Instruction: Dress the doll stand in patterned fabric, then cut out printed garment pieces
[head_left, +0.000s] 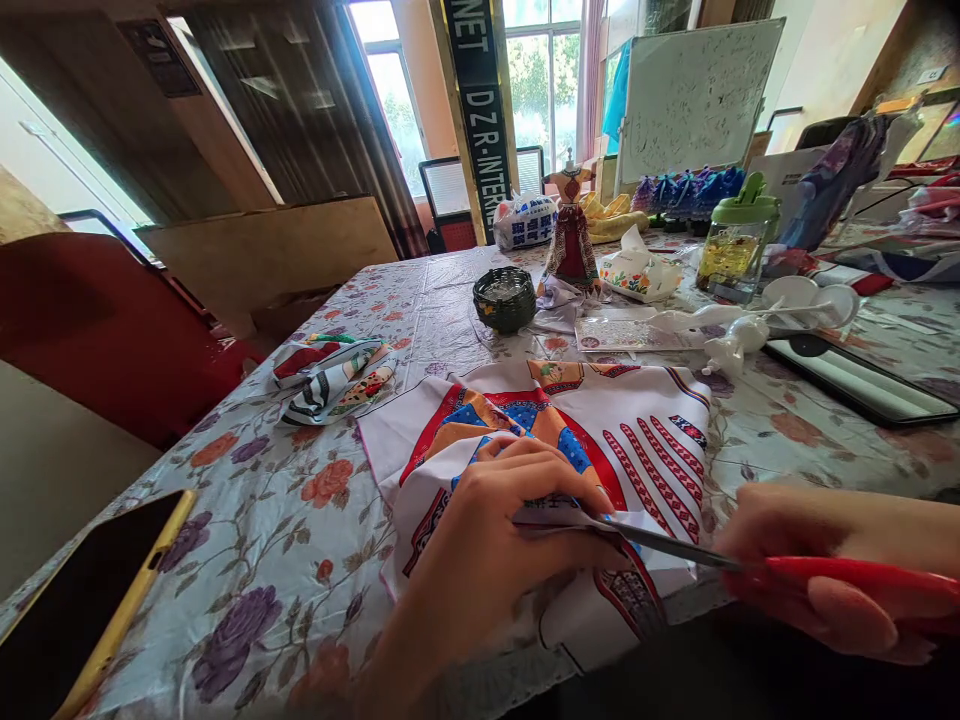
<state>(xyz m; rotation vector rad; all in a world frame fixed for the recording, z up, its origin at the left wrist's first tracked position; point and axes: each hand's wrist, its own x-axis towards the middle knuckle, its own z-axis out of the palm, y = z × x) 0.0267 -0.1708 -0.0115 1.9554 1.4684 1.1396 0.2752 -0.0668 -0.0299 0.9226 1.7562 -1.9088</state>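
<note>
A white printed cloth [652, 400] with red, blue and orange patterns lies on the table in front of me. My left hand [517, 510] is closed on a fold of it, pinching the edge between thumb and fingers. In my right hand [817, 580] is a pair of scissors [862, 585] with red handles. Their metal blades point left and meet the cloth close beside my left fingertips. Part of the cloth hangs below my left hand, toward the table's near edge. How far the blades stand apart is hard to see.
A phone in a yellow case [97, 600] lies at the near left, a black phone [862, 378] at the right. Bunched printed fabric [337, 378], a dark woven basket [504, 300], a dressed doll figure [571, 235] and a green-lidded jar [739, 240] stand or lie farther back.
</note>
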